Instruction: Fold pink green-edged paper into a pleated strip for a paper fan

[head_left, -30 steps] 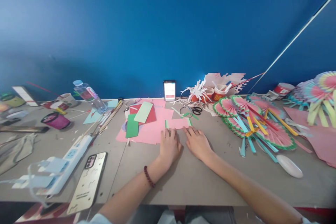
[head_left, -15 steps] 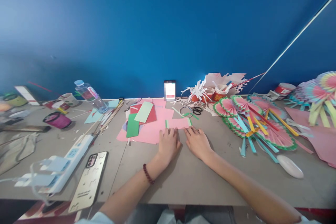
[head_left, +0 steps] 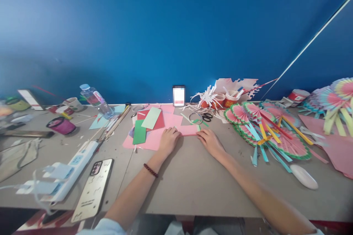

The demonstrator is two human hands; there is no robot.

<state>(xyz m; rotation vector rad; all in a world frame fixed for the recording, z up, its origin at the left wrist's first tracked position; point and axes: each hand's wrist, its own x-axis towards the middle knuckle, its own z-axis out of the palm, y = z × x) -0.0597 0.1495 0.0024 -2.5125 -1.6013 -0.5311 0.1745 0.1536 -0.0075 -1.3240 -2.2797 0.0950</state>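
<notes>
My left hand (head_left: 168, 139) lies flat on a pink paper sheet (head_left: 156, 137) in the middle of the grey table (head_left: 193, 180), fingers pointing away from me. A dark bead bracelet (head_left: 150, 170) circles that wrist. My right hand (head_left: 211, 141) rests beside it, its fingertips touching the sheet's right corner next to a small green strip (head_left: 199, 127). Neither hand grips anything. Green (head_left: 138, 132), pale green (head_left: 151, 117) and red (head_left: 158, 122) paper pieces lie on the pink sheet's left part.
Pleated paper fans (head_left: 264, 125) spread at the right, a white oval object (head_left: 303, 176) near them. Scissors (head_left: 205, 116), paper cups (head_left: 224, 99) and a small phone (head_left: 178, 96) stand at the back. A power strip (head_left: 73, 163), a phone (head_left: 92, 189), sticks (head_left: 116, 122) and a bottle (head_left: 95, 100) lie left.
Both hands have slid away from me along the table. The left hand now lies further onto the pink sheet and covers the green strip that showed just ahead of it.
</notes>
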